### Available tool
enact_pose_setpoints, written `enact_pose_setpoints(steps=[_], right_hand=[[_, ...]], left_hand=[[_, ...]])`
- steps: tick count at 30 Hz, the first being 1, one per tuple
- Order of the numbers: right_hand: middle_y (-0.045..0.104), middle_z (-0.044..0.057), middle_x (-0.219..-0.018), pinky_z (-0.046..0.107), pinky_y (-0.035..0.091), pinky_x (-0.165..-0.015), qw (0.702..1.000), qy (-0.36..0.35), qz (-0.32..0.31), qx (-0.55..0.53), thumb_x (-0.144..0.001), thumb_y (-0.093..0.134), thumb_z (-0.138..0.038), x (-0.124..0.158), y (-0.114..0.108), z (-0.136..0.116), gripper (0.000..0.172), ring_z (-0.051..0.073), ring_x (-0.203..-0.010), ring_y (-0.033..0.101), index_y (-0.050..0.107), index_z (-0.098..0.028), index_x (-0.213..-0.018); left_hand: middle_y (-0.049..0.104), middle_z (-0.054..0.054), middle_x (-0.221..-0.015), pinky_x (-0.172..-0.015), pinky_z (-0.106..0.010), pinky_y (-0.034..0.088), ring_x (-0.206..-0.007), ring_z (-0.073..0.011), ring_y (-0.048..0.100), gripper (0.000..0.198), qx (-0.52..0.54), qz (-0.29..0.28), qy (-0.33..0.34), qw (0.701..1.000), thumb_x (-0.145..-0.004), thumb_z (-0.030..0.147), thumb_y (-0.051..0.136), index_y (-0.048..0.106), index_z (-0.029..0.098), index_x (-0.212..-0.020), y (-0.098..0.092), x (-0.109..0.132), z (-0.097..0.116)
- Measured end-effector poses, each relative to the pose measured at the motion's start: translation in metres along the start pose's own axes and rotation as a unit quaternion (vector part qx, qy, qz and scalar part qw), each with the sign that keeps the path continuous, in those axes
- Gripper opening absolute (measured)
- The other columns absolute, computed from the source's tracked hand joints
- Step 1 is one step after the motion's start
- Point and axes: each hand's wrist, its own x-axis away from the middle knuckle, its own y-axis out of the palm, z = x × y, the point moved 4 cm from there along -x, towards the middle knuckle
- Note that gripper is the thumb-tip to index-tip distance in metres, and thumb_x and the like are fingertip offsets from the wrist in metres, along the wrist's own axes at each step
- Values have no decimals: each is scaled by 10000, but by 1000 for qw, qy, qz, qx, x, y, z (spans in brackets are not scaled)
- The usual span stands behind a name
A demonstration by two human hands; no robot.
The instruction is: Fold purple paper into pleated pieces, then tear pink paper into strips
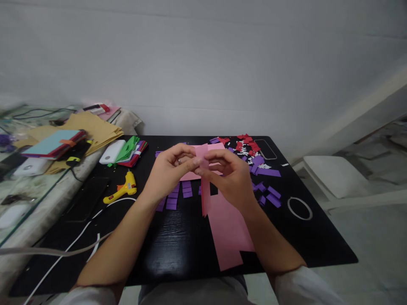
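A folded strip of pink paper [206, 199] hangs upright between my two hands above the table. My left hand [174, 168] pinches its upper left edge with thumb and fingers. Opposite it, my right hand [227, 171] grips the same strip at the upper right side. Beneath my right forearm lies a larger pink paper sheet [227, 228] with a notched edge. Another pink sheet [189, 175] rests behind my hands, partly hidden by them. Folded purple paper pieces [172, 199] lie to the left of the strip.
A yellow glue gun [124, 189] with a white cord sits on the black table [171, 250] at left. Purple, red and white scraps [246, 146] lie at the back right. A wire ring [299, 208] lies near the right edge. A white stool [330, 176] stands beyond.
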Motion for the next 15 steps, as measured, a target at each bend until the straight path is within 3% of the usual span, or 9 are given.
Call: enact_pose_setpoints(steps=[5,10,15], right_hand=[[760,21,-982,377,673,-881,998,37,-10,-40,-671,980,-429,-2,-2,5,422,194,-898,760,752,-237,-970],[779,27,-981,352,683,-826,997,34,-13,-69,-715,954,-379,-3,-3,5,343,196,-909,768,781,-238,-976],[789,23,-988,377,677,-894,998,20,-7,-62,-749,933,-339,-2,-2,0,266,202,-954,766,791,-248,-954]], left_hand=[[757,-18,-754,-686,-292,638,-674,-161,734,242,1,-16,1,1000,-796,350,879,748,188,-918,-1,-1,0],[734,-7,-759,-686,-264,605,-677,-140,703,210,-4,-15,7,1000,-850,356,841,744,187,-926,-4,-1,-1],[718,-19,-841,-736,-258,557,-762,-145,660,215,-38,-12,27,999,-861,364,830,766,202,-987,-4,1,1]])
